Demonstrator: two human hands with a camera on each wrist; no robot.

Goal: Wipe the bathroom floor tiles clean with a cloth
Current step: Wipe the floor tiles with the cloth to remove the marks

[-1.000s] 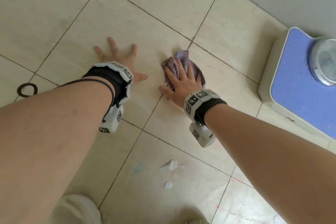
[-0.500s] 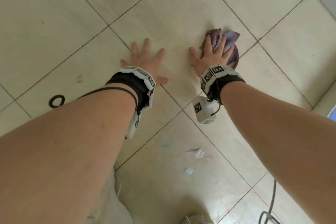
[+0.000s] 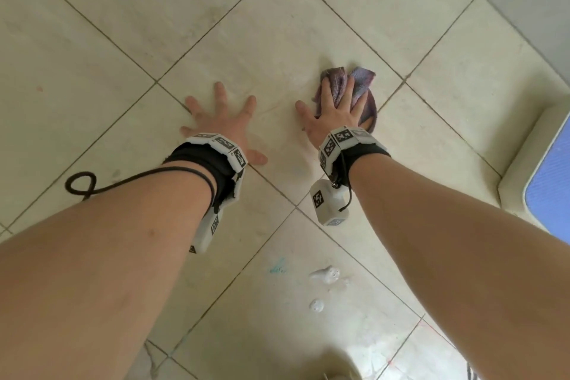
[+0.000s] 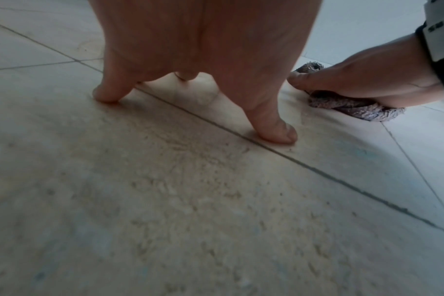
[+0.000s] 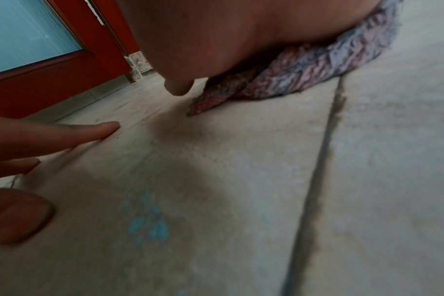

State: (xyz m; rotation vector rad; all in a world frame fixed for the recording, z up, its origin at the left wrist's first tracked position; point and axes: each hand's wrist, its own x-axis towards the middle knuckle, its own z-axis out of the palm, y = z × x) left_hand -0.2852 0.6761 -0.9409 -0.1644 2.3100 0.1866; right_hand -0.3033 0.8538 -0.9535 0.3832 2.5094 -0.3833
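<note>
Pressing flat-fingered on the purple cloth [image 3: 359, 92], the right hand [image 3: 334, 114] had swept it farther from the foam blobs [image 3: 325, 274], leaving them unwiped, while the splayed left hand [image 3: 222, 120] braced on the floor tiles [image 3: 246, 25].

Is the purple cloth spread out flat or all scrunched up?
Scrunched up. The cloth lies bunched in thick folds under the right hand, which presses it on the floor tiles with straight fingers.

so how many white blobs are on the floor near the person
2, both on the tile nearer the person than the hands: a larger blob with small specks beside it, and a smaller blob just below it in the head view. Others may be hidden under the arms.
</note>
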